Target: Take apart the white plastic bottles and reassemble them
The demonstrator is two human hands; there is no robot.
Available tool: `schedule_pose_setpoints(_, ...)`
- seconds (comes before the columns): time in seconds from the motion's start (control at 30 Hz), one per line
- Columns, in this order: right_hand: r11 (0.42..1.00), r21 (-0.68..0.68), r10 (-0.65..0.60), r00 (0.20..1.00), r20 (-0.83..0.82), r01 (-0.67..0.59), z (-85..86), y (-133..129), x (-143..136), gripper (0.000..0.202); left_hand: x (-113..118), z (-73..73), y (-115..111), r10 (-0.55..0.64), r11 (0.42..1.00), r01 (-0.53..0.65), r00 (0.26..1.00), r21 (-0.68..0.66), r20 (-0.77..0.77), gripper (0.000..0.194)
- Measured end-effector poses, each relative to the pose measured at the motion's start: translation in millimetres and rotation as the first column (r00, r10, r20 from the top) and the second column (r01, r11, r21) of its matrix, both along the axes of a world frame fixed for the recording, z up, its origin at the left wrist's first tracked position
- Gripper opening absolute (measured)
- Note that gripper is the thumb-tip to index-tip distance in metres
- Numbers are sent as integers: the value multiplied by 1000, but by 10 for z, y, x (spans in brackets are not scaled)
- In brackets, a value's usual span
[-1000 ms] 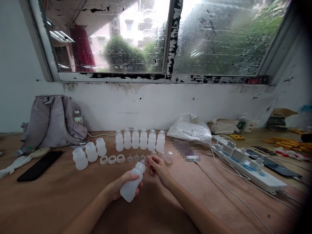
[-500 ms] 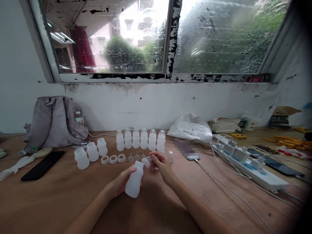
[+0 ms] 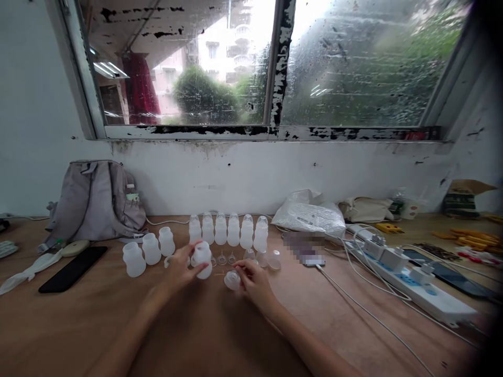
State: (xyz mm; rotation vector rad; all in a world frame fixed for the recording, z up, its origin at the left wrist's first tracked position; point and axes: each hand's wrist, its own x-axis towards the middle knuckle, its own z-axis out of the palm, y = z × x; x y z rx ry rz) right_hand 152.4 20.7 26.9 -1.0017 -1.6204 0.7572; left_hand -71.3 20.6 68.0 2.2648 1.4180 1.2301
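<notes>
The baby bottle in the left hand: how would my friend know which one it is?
Below the big window, find the brown table. In front of six capped baby bottles standing in a row, the left hand holds a frosted white baby bottle. It's the only bottle in a hand, and unlike that row it has no clear cap.

My waisted, milky-white plastic bottle (image 3: 203, 254) looks matt; the silvery plastic bag (image 3: 308, 215) near the brown table's (image 3: 90, 324) back edge, glossy

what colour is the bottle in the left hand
The waisted plastic bottle is cloudy white; see head view.
</notes>
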Motion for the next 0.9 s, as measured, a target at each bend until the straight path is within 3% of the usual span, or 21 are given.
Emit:
schedule_pose_setpoints(0.13, 993, 117, 3, 990, 143, -20, -15, -43, -42, 17, -331, 228, 314, 263, 951, -243, 961, 189, -87, 52)
schedule_pose_setpoints(0.23, 985, 157, 30, 971, 236, -69, -16, -97, -83, 17, -538, 278, 547, 348, 922, -281, 904, 266, -249, 52)
schedule_pose_setpoints(0.37, 971, 204, 53, 939, 339, -128, -45, -147, -124, 16, -644, 202, 709, 411, 894, -252, 790, 370, -455, 50)
schedule_pose_setpoints(0.6, 966, 214, 51, 915, 399, -147, -39, -181, -122, 16, -568, 2, 809, 463, 869, -228, 686, 438, -562, 42)
schedule_pose_setpoints(0.9, 968, 209, 27, 891, 454, -136, -76, -184, -136, 13, -575, -124, 754, 533, 835, -318, 669, 449, -518, 39)
